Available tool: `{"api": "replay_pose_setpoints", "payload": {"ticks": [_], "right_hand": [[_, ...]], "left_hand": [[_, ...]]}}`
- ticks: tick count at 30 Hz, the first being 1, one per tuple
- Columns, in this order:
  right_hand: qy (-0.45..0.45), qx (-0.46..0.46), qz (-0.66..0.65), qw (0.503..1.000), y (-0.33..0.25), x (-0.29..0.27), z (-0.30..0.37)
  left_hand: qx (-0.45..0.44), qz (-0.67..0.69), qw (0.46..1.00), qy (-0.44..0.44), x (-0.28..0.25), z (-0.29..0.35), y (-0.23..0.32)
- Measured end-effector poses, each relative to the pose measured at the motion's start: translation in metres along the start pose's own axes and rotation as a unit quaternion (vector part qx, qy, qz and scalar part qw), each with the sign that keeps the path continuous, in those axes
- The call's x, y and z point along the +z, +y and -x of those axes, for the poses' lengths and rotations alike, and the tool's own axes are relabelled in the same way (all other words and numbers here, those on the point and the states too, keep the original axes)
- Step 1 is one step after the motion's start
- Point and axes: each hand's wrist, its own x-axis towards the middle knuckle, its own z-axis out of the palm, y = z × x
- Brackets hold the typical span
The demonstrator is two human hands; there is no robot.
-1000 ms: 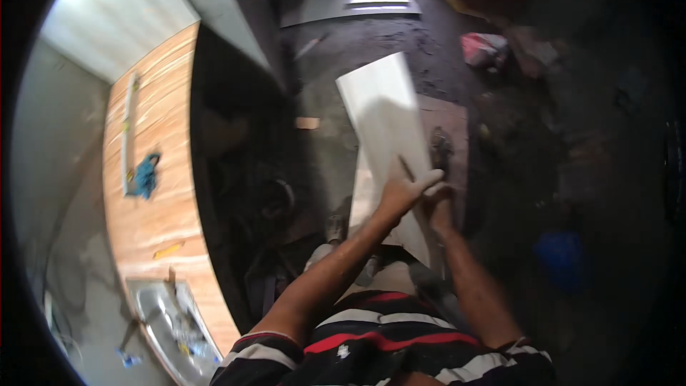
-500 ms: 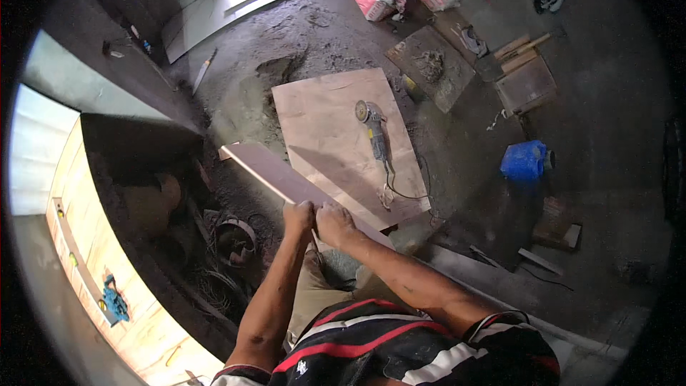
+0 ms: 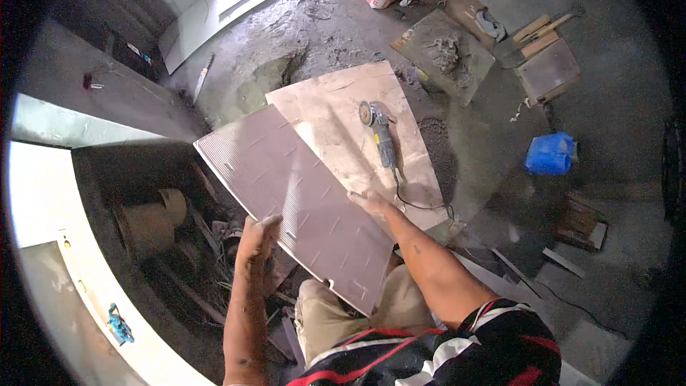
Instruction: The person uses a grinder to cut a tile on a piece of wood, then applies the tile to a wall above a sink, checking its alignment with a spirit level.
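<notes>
A long pinkish-grey tile (image 3: 293, 193) slants across the front of me, its ribbed, grooved face turned up. My left hand (image 3: 261, 237) is closed round its left long edge, thumb on top. On the opposite long edge, my right hand (image 3: 370, 202) grips with its fingers partly hidden under the tile. A small notch shows in the edge close to my knees. Beyond the tile, an angle grinder (image 3: 381, 139) with a round disc lies on a pale brown sheet (image 3: 343, 89). The tile covers the near left part of that sheet.
The grinder's cord (image 3: 421, 206) curls off to the right. A blue plastic container (image 3: 551, 154) and a mortar-smeared board (image 3: 449, 53) lie to the right. At far left stand a bright ledge with a blue tool (image 3: 119, 325) and a dark recess holding a drum-like object (image 3: 148, 223).
The tile has turned from nearly edge-on to showing its broad ribbed face. My hands, side by side on one edge before, are now apart on opposite edges.
</notes>
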Motion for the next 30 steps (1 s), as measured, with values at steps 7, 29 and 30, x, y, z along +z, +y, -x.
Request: {"api": "replay_pose_setpoints", "payload": {"ticks": [7, 29, 30], "right_hand": [[0.088, 0.049, -0.091, 0.991, 0.075, 0.032, -0.066], [0.240, 0.098, -0.066, 0.964, 0.043, 0.059, -0.190], [0.212, 0.109, -0.039, 0.970, 0.022, 0.064, -0.186]], "left_hand": [[-0.092, 0.121, 0.984, -0.090, -0.014, -0.127, -0.044], [-0.078, -0.025, 0.993, 0.079, -0.031, -0.371, -0.235], [-0.065, -0.075, 0.991, 0.089, -0.061, -0.370, -0.243]]}}
